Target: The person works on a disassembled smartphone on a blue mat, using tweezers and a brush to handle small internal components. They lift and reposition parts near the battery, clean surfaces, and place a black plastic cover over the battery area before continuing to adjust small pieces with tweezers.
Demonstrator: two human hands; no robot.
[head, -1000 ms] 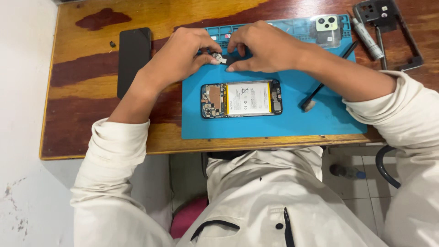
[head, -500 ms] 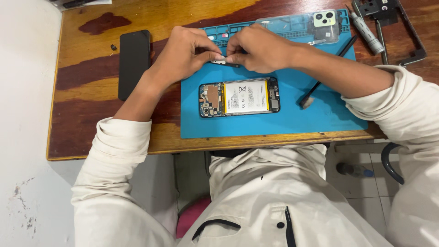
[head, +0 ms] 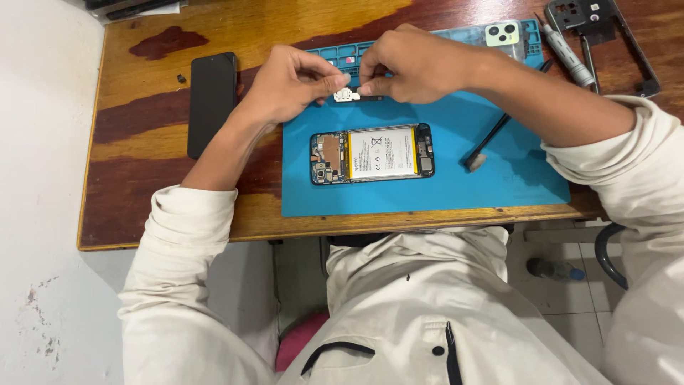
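Head view, looking down. The left hand (head: 288, 85) and right hand (head: 413, 64) meet above the far part of a blue mat (head: 427, 189), both pinching a small white part (head: 347, 94) between fingertips; the curled fingers hide much of it, and its shape is hard to make out. Just nearer lies an opened phone (head: 372, 153), back removed, battery showing. A black phone (head: 212, 100) lies well left on the wooden surface (head: 142, 207). A dark frame (head: 605, 28) is cut off at the top right edge. Bare mat lies open before the opened phone.
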